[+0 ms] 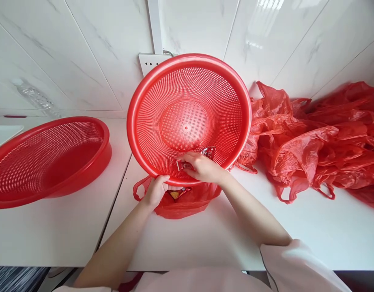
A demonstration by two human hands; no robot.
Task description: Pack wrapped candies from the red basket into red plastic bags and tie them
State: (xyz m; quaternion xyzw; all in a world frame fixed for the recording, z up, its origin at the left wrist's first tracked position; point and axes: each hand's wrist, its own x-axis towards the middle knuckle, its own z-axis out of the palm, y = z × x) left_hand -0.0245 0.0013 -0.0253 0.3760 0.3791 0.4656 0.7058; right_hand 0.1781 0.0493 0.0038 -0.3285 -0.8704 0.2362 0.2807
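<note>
A round red plastic basket (187,87) with perforated walls is tilted toward me. My left hand (156,190) grips its near rim, thumb on top and the other fingers mostly hidden below. Inside, near the lower wall, my right hand (200,166) has its fingers closed on a small red snack packet (184,165). Another shiny red packet (209,152) lies just beyond that hand. Below the near rim sits a red plastic bag (182,207), its mouth facing up, with a red and yellow packet (177,194) showing in it.
At left stands a second red basket (92,158), tilted. Several filled red plastic bags (308,142) crowd the table's right side against the tiled wall. A clear plastic bottle (37,97) is at the back left. A wall socket (152,61) is behind the basket.
</note>
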